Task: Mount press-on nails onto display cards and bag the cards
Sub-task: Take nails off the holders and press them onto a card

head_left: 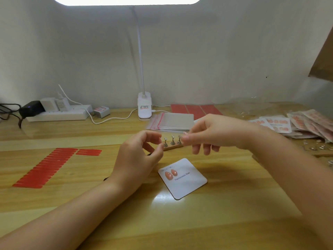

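A white display card (187, 181) printed "Handmade Nail" lies on the wooden table with two pink press-on nails (170, 174) stuck near its top left corner. Behind it stands a wooden strip with small metal nail stands (172, 140). My right hand (212, 134) hovers over the strip and pinches a small pale nail (185, 135) between thumb and forefinger. My left hand (142, 154) hangs just left of the stands, fingers curled, thumb and forefinger close together; I cannot tell whether it holds anything. A stack of clear zip bags (171, 121) with red seals lies behind the strip.
Rows of red adhesive tabs (46, 168) lie at the left. Red sheets (196, 109) sit at the back. Bagged finished cards (306, 123) pile up at the right. A clamp lamp (144, 107), a power strip (59, 113) and chargers line the wall.
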`<state>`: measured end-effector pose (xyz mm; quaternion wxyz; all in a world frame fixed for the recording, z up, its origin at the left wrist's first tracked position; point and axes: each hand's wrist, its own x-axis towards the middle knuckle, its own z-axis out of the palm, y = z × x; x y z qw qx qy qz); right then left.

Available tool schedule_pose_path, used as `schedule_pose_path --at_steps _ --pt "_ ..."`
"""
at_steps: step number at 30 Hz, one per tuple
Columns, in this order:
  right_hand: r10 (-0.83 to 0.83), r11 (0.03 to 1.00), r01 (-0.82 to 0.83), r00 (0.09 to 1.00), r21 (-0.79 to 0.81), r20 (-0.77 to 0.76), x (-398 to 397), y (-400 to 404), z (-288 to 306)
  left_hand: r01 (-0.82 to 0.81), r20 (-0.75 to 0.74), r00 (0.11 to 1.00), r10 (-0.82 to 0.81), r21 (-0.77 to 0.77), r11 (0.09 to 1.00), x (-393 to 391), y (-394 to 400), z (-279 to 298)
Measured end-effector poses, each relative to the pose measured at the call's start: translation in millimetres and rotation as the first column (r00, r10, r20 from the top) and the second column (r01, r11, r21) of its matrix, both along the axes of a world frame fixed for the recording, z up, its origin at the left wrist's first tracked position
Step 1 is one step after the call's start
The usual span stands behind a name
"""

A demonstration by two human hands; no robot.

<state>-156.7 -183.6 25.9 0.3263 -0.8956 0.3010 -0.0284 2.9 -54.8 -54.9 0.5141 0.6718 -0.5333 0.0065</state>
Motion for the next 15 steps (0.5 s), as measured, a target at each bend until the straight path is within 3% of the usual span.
schedule_pose_path --at_steps 4,15 --pt "0.065 0.983 -0.093 0.984 -0.160 -0.167 -8.3 1.8 -20.4 -0.032 0.043 0.999 0.030 0.054 0.998 0.3 -1.1 -3.5" --pt "0.085 0.969 -0.113 0.988 -0.219 -0.132 -7.5 5.1 -58.5 -0.026 0.161 0.987 0.009 0.101 0.995 -2.2 0.8 -4.6"
